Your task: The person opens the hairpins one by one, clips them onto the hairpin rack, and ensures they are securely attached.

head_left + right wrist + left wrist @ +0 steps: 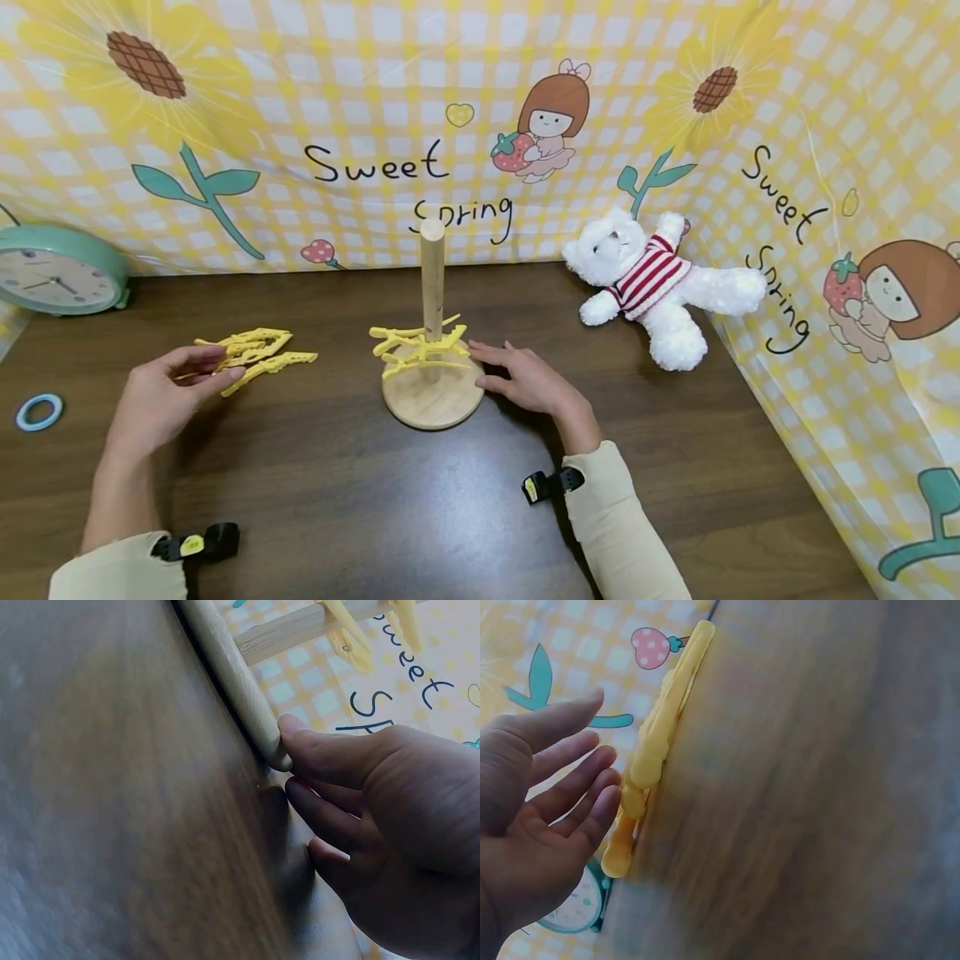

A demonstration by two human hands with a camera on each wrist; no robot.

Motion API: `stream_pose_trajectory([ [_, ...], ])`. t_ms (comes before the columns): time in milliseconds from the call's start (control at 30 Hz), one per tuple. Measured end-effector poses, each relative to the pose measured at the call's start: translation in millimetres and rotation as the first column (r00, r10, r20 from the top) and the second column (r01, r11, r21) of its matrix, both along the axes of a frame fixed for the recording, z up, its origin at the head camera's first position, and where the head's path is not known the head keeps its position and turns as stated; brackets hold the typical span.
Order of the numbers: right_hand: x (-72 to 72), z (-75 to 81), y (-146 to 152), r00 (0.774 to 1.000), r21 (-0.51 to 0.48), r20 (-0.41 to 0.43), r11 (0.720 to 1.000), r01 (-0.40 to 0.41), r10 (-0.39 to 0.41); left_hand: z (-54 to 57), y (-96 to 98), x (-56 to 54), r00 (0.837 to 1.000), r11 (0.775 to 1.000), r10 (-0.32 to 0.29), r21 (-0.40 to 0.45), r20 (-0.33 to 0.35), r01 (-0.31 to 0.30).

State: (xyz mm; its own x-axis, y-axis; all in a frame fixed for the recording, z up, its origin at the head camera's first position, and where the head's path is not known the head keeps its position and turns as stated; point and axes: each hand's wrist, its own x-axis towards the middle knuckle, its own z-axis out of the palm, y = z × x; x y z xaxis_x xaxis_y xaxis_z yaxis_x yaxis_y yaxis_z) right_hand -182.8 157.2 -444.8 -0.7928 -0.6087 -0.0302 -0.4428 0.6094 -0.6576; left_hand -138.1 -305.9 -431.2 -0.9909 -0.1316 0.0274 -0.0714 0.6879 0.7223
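Left hand (161,392) with fingers relaxed, slightly bent and parted from the thumb, is at a small group of loose yellow plastic clips (276,363); the left wrist view shows them just beyond the fingertips, and I cannot tell whether any finger touches them. Right hand (532,379), also loosely spread and lifting nothing, rests its thumb against the edge of a round pale wooden base (433,406), its other fingers beside the rim. Upright from that base rises a smooth wooden post (432,283), bearing several more yellow clips (450,342) on its lower part, their ends jutting out to both sides above the base. Beneath everything lies a dark brown wood-grain table (337,500), shiny near the front, backed and flanked on the right by a yellow-and-white checked cloth (360,100) printed with sunflowers, a girl holding a strawberry, and the words "Sweet Spring". At the far left stands a round mint-green clock (63,271); nearer, left of the left hand, lies a light-blue ring (36,427). Back right, a white plush bear (652,283) in a red-and-white striped top lies tilted against the cloth. The base and post stand between the two hands, and the left fingers cover part of the loose clips. Black straps (198,543) circle the cream sleeves (618,517).
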Motion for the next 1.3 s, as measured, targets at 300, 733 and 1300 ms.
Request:
stream_pose_trajectory([
  [300,0.7,1.7,-1,1.000,0.000,0.007,1.000,0.004,-0.004,-4.0,-2.7,-4.8,0.996,0.994,-0.081,-0.076,0.042,0.084],
  [733,0.7,2.6,-2,1.000,0.001,0.015,1.000,0.013,-0.013,-7.8,-4.2,-6.2,0.994,0.985,-0.106,-0.136,-0.002,0.104],
  [1300,0.4,1.4,-2,1.000,0.010,0.017,1.000,0.011,-0.011,-1.8,-5.2,-11.9,0.972,0.928,-0.220,-0.291,0.078,0.233],
])
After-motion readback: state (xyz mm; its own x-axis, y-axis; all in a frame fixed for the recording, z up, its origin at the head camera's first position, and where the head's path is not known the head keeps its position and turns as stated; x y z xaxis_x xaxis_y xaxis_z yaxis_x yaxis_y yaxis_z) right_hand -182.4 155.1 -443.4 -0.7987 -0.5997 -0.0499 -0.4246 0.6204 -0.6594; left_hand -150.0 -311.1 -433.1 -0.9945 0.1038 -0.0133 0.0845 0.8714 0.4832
